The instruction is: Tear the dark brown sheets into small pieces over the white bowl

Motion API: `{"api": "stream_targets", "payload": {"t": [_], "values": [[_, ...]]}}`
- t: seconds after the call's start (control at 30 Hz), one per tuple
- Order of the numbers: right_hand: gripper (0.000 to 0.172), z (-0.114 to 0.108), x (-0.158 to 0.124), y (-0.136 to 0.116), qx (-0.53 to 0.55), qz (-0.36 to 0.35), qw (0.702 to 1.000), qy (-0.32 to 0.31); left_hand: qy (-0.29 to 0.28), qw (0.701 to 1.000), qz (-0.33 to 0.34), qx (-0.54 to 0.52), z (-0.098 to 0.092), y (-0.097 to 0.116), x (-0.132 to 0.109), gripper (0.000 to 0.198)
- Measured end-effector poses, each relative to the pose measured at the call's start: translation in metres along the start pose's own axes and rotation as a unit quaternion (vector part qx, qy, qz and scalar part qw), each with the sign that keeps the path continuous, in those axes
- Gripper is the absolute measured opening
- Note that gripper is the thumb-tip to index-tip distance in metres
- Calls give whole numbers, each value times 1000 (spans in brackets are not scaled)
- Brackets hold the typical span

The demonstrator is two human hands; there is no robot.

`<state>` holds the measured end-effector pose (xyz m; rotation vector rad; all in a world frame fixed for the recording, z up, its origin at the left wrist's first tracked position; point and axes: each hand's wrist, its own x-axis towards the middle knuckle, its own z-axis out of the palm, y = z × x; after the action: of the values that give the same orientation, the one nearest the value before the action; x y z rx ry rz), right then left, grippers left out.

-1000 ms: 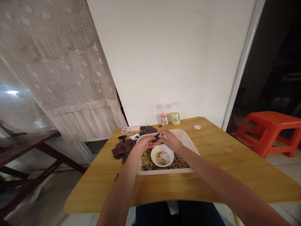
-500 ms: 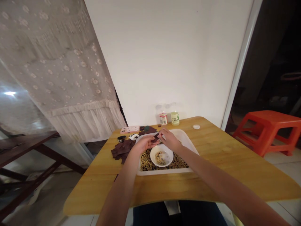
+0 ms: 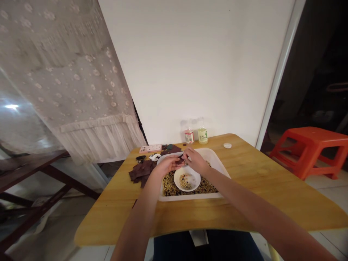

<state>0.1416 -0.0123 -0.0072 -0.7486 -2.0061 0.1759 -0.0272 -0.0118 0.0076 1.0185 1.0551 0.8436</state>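
Note:
Over the far part of a white tray [image 3: 190, 197], my left hand [image 3: 168, 166] holds a small dark brown cloth-like piece [image 3: 179, 158] with its fingers curled beneath it. My right hand [image 3: 194, 159] is closed in a pinch at the same piece, its fingertips touching the fingers of the left. Below both hands stands a white bowl [image 3: 195, 181] with some pale beads [image 3: 185, 181] at its bottom. Around the bowl, many yellowish and dark beads [image 3: 169, 186] fill the tray. Whether a bead is between the right fingertips is too small to tell.
Left of the tray lies a pile of dark brown pieces [image 3: 141, 172]. Behind it are a phone in a pink case [image 3: 150, 148] and a white crumpled item [image 3: 154, 157]. Two jars, one red-labelled [image 3: 189, 136], one green-labelled [image 3: 202, 135], and a lid [image 3: 227, 145] stand farther back. An orange stool [image 3: 312, 145] is at right.
Both hands stay in nearly the same place at the brown piece, with only slight finger movement. The view has shifted very slightly.

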Motion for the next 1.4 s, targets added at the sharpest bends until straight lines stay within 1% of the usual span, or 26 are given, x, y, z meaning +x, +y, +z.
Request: {"api": "stream_targets", "payload": {"t": [0.13, 0.33, 0.5, 0.67, 0.8, 0.9, 1.07, 1.27, 1.4], "values": [[13, -2, 1, -1, -4, 16, 1000, 23, 1, 1000, -10, 8, 1, 1, -2, 13], [14, -2, 1, -4, -1, 6, 1000, -3, -8, 1000, -4, 15, 0, 0, -1, 13], [15, -2, 2, -3, -5, 15, 1000, 26, -12, 1000, -21, 21, 0, 0, -2, 15], [15, -1, 1, -5, 10, -1, 1000, 0, -21, 999, -24, 18, 1, 1, -2, 15], [14, 0, 1, -2, 7, 4, 1000, 15, -20, 999, -29, 16, 1, 1, -3, 16], [14, -1, 1, 0, 1, 11, 1000, 26, -8, 999, -29, 18, 0, 1, -2, 17], [14, 1, 1, -2, 1, -3, 1000, 7, -3, 1000, -22, 18, -1, 0, 2, 16], [15, -1, 2, 3, -4, 15, 999, 36, 4, 1000, -18, 12, 0, 1, 0, 12], [14, 0, 1, 0, -3, 8, 1000, 24, 3, 1000, -13, 12, -1, 1, 0, 12]]}}
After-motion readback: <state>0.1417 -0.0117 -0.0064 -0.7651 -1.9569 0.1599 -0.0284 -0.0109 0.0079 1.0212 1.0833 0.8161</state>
